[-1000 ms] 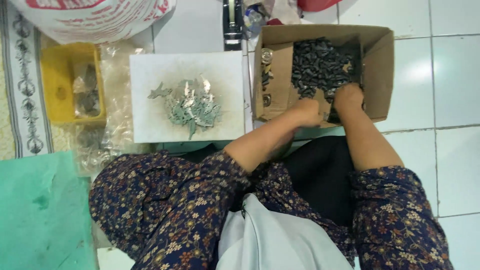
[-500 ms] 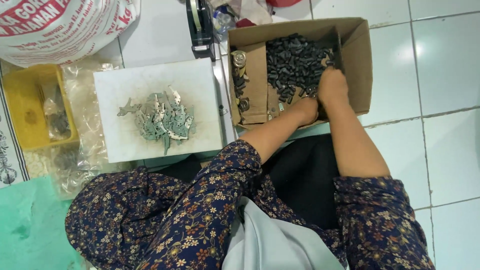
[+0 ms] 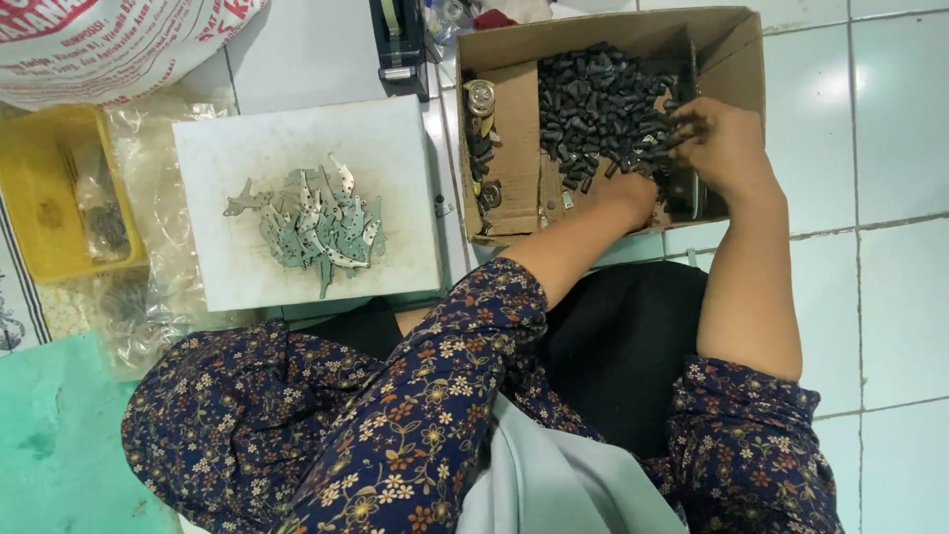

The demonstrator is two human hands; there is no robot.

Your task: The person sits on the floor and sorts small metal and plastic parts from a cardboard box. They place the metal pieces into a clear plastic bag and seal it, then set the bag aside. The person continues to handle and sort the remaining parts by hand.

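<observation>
I am watching both hands working inside the cardboard box, right hand fingers curled on small black parts, left hand grip hidden near the box's front edge.

The left hand is mostly tucked behind the cardboard box flap, so its grip can't be told. The right hand's fingertips sink into the small black parts. The printed sack is cut off at the top edge.

Bright, even light with soft shadows, mild glare on the white floor tiles, slight motion blur throughout.
</observation>
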